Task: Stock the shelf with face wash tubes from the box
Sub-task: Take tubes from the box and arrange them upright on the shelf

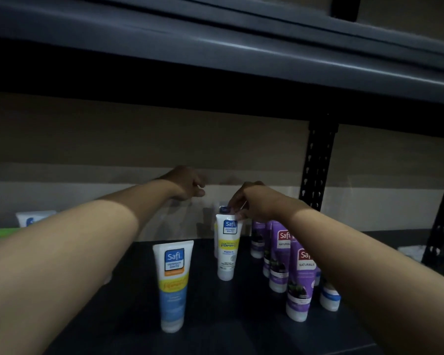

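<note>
On the dark shelf board (pixel 128 316) stands a white and blue face wash tube (pixel 173 283) near the front, upright on its cap. Behind it a white tube with a yellow band (pixel 227 248) stands upright. My right hand (pixel 251 199) pinches the top of a tube directly behind that one, mostly hidden. My left hand (pixel 186 184) hovers above the shelf to the left, fingers loosely curled, holding nothing. Several purple tubes (pixel 299 280) stand in rows on the right under my right forearm.
Another shelf (pixel 215 55) hangs low overhead. A black perforated upright (pixel 317 165) stands at the back right, a second at the far right. A white tube (pixel 32 219) and something green lie at the far left. A small white and blue tube (pixel 330 297) stands beside the purple ones.
</note>
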